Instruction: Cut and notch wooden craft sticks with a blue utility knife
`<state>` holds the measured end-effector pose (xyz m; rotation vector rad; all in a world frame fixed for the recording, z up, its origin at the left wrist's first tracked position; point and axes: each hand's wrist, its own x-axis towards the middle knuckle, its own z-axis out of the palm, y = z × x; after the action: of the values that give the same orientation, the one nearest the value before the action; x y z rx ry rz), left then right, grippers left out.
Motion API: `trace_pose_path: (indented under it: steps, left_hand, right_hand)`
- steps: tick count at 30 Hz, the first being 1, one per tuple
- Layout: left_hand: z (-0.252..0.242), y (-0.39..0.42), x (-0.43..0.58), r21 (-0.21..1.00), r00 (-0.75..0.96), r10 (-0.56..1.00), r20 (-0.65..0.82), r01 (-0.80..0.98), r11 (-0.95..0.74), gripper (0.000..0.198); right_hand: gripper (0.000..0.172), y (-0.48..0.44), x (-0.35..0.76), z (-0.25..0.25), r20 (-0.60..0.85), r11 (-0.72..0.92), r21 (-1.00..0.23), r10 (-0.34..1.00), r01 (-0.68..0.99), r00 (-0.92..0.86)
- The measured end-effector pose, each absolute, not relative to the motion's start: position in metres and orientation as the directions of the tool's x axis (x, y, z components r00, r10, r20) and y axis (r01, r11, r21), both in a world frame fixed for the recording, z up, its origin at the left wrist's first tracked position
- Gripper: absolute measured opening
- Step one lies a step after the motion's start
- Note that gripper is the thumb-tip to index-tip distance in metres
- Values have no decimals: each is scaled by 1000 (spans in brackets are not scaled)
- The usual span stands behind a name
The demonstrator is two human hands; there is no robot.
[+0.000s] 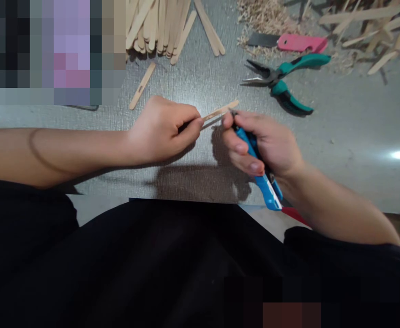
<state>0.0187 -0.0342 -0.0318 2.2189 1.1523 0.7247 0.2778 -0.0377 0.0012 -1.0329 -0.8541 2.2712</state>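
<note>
My left hand [172, 127] pinches one end of a wooden craft stick [216, 111] between thumb and forefinger. The stick points up and to the right above the table, and a narrow slot or mark shows along it. In my right hand [264, 141] is a pair of blue-handled pliers [268, 193], its fingers wrapped round the handles. The dark metal head is mostly hidden by the fingertips; its tip is close to the stick's far part, and I cannot tell whether they touch. A second craft stick with a slot [141, 87] lies beyond my left hand.
Green-handled needle-nose pliers [278, 82] lie open beyond my right hand, below a pink-handled knife [302, 43]. Wood shavings [264, 18] are heaped behind. A pile of craft sticks [159, 27] is at the back, and scattered sticks [387, 32] lie back right on the grey table [350, 150].
</note>
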Motion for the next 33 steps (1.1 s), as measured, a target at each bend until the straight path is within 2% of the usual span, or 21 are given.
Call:
trace_pose_path:
  steps: [3,6,10,17,19,21,23,25,30,33]
  left_hand:
    - [-32,-34,19,697,478,850,221,532,-481,33]
    - [-33,-33,21,715,461,850,255,502,-487,32]
    - [-35,-34,23,709,454,842,293,487,-510,34]
    - [-35,-35,21,707,489,852,186,536,-462,40]
    - [-36,-36,21,723,494,847,194,512,-464,40]
    - [-36,-36,21,732,497,843,206,493,-470,38]
    - [-34,-35,20,733,490,848,203,497,-463,36]
    - [-32,-34,20,734,488,851,195,503,-457,36]
    - [-25,-34,21,782,487,858,162,467,-412,34]
    - [-20,-42,26,896,453,888,79,359,-263,37]
  right_hand:
    - [16,-36,282,5,-433,-582,-800,729,-147,-531]
    - [16,-40,280,4,-435,-513,-858,756,-30,-489]
    - [20,-50,272,1,-462,-484,-872,765,74,-448]
    - [19,-55,268,0,-456,-433,-888,777,156,-434]
    - [19,-56,271,1,-404,-326,-913,810,246,-424]
    - [18,-57,277,2,-301,-123,-902,866,415,-399]
    - [14,-58,285,5,-163,99,-815,906,571,-390]
    - [12,-59,292,7,-74,220,-738,913,638,-401]
    - [14,-59,293,7,104,330,-701,924,632,-368]
    - [16,-61,285,8,127,293,-687,950,665,-286]
